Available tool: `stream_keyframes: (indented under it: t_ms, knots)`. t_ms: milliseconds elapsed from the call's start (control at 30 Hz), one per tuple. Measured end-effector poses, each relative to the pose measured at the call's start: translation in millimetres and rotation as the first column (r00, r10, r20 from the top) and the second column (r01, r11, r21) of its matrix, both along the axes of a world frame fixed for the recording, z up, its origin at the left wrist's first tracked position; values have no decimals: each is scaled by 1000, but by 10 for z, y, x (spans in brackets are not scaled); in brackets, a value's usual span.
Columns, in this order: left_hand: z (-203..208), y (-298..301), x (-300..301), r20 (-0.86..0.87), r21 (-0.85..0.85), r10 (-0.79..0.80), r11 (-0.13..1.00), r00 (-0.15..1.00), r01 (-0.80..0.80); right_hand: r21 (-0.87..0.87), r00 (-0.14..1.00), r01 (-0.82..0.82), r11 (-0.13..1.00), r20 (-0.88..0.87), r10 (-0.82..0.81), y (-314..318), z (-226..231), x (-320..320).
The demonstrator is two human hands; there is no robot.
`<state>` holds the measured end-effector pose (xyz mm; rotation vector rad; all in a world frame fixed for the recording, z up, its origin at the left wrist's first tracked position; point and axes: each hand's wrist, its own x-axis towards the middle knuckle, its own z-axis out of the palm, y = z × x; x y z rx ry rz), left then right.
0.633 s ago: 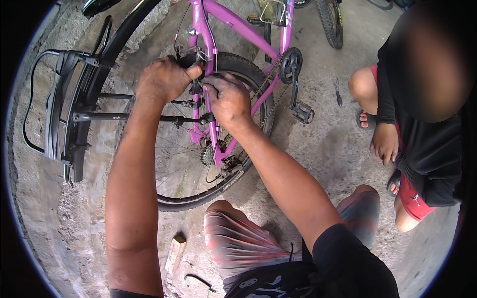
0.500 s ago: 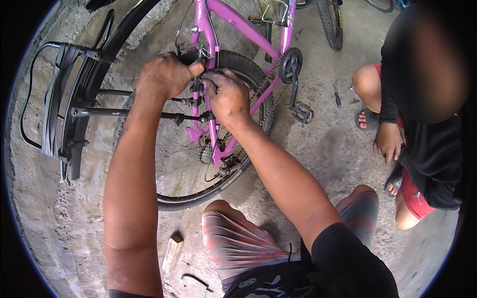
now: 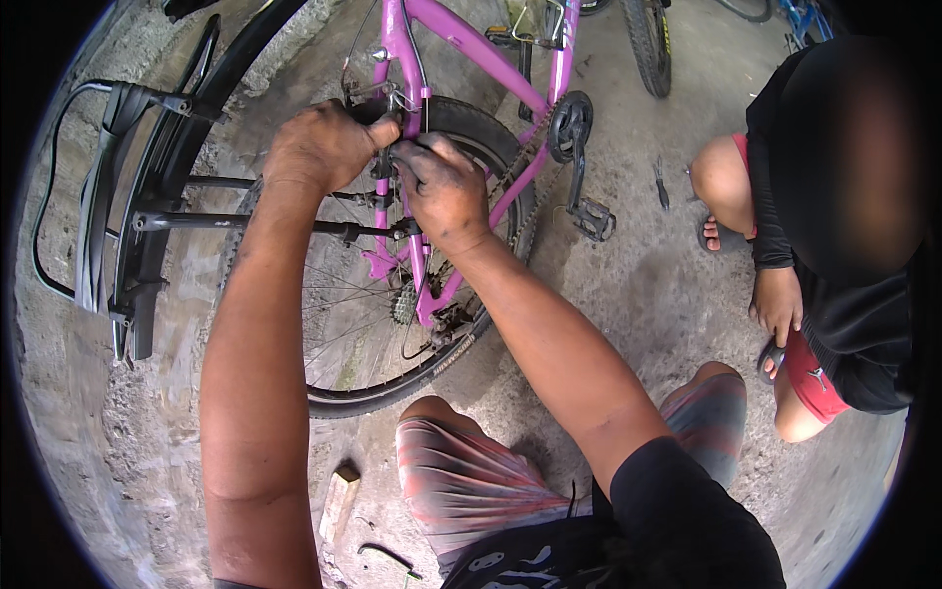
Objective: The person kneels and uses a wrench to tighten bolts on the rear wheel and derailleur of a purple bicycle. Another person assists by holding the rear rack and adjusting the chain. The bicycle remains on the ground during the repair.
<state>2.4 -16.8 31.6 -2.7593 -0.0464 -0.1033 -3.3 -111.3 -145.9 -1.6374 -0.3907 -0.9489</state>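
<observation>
A pink bicycle frame stands in front of me, its rear wheel toward me. My left hand is closed at the brake area beside the seat stays, thumb pointing right. Close by, my right hand has its fingers curled and pinched against the same spot. The fingers hide whatever small part they grip. Just below them, a black rack strut runs from the stays to a black rear rack at the left, which has a dark strap wound on it. The rear sprocket shows below my right hand.
A person in dark clothing crouches at the right, a hand near the knee. A slim dark tool lies on the concrete nearby. Near my knees are a wooden block and a curved black rod. Another bicycle wheel stands at the back.
My right hand has shifted slightly, its fingers more curled at the stays. My left hand stays nearly in place. The view has shifted a little, and the crouching person's head has moved lower.
</observation>
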Motion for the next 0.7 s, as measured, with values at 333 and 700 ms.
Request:
stream_keyframes:
  t_ms: [333, 700]
  knots:
    - [-46, 39, 58, 31, -44, 33, 999, 999, -32, -144, 999, 18, 989, 39, -13, -91, -12, 59]
    - [-45, 61, 51, 16, 4, 16, 1000, 1000, -16, 80, 999, -33, 996, 7, 33, -98, -5, -74]
